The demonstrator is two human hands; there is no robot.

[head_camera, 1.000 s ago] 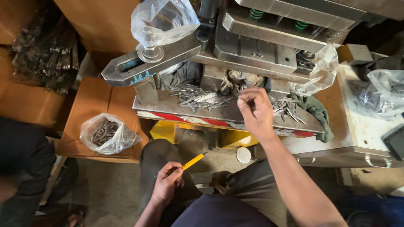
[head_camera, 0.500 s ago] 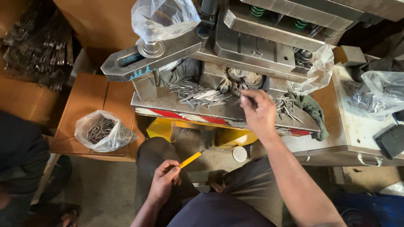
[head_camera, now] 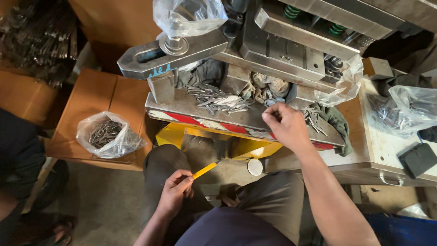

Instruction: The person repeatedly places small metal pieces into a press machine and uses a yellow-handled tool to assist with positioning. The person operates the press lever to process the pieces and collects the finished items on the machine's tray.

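At 9 o'clock, a clear plastic bag of small dark metal pieces point(head_camera: 109, 135) sits on a brown cardboard box point(head_camera: 98, 102), well apart from both hands. Another person's dark sleeve point(head_camera: 18, 157) shows at the far left edge.

Left hand point(head_camera: 175, 191) at 7 o'clock, low over the person's lap: fingers curled shut around a thin yellow-handled tool point(head_camera: 205, 170), the tool angled up toward 2 o'clock with its tip pointing at the yellow base point(head_camera: 175, 134) of the press.

At 12 o'clock, the press point(head_camera: 291, 45): steel clamp arm point(head_camera: 173, 57) on the left, a plastic bag point(head_camera: 189, 16) pulled over the post above it. Below that, a loose pile of flat metal blanks point(head_camera: 218, 98) lies on the steel bed plate point(head_camera: 177, 107), whose front edge carries red and white stripes.

Right hand point(head_camera: 284, 127) at 1 o'clock, on the bed plate just right of the blanks: fingertips pinched together at the upper left of the hand. Cannot tell if a blank is between them, too small to see. More blanks point(head_camera: 314, 116) lie just right of the hand, on a grey-green rag point(head_camera: 339, 123).

At 3 o'clock, on the white tabletop point(head_camera: 382, 148): a clear bag of dark parts point(head_camera: 403, 111) and a black block point(head_camera: 418, 159).
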